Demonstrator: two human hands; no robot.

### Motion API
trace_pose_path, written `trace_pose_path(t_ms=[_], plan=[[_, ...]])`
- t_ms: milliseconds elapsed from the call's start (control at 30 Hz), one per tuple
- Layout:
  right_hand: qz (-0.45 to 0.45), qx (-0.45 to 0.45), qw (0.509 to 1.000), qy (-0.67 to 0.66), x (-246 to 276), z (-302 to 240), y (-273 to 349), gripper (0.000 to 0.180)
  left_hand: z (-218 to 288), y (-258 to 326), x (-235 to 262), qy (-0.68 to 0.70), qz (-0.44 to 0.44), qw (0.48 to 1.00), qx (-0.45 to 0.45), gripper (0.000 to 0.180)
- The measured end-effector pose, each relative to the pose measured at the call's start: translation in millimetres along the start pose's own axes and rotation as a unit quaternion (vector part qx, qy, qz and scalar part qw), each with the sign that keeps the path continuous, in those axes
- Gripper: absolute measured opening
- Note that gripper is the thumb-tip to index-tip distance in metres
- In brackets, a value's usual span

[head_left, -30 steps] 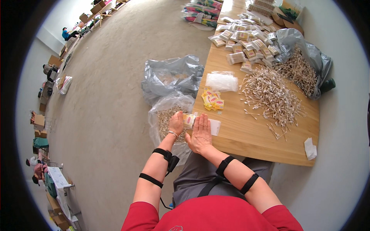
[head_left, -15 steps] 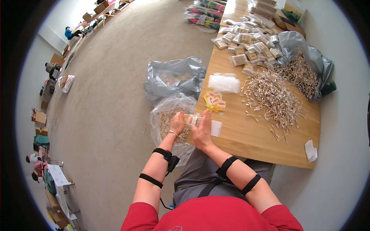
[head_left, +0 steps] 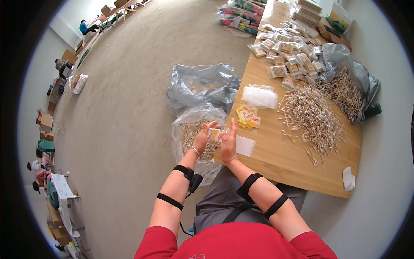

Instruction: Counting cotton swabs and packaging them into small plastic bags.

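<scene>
Between my two hands is a pack of cotton swabs with a yellow and white label card on its face, held at the near left corner of the table. My left hand presses its palm to the left end of the pack, fingers bent a little. At the right end, my right hand has its fingers pointing up and its thumb against the pack. A white card lies on the tabletop just right of my right hand. Yellow label cards and a stack of clear plastic sleeves lie beyond.
Loose cotton swabs are heaped on the wooden table, beside a grey bag spilling more. Filled packs pile up farther back. Left of the table, a clear bag of swabs and a grey plastic bag stand on the floor.
The view has shifted slightly, moving the table right and down in it. My right fingers have straightened upward, and more of the white card shows. The pack stays between my hands.
</scene>
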State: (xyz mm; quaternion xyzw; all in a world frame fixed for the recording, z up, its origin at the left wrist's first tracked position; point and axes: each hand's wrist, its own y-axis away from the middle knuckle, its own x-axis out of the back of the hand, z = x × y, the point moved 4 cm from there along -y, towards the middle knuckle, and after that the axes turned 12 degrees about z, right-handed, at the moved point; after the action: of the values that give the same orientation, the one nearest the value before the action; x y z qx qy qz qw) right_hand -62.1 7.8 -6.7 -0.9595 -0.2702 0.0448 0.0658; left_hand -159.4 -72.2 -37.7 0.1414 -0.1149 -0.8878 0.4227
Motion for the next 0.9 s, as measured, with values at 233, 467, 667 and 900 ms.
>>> trace_pose_path(t_ms=[233,467,667,900], plan=[[-0.025,0.022,0.999,0.029,-13,2,1,0.066,-2,-2,1,0.0,-0.01,1.0,-0.016,0.054],[-0.018,0.027,0.999,0.038,-11,8,1,0.063,-4,-9,5,0.073,0.001,0.997,0.017,0.039],[-0.023,0.067,0.995,0.073,-18,3,4,0.061,-13,-10,9,0.05,0.091,0.994,0.025,0.031],[-0.045,0.068,0.995,0.055,9,1,-6,0.059,-18,-19,7,-0.083,0.138,0.987,-0.025,0.027]])
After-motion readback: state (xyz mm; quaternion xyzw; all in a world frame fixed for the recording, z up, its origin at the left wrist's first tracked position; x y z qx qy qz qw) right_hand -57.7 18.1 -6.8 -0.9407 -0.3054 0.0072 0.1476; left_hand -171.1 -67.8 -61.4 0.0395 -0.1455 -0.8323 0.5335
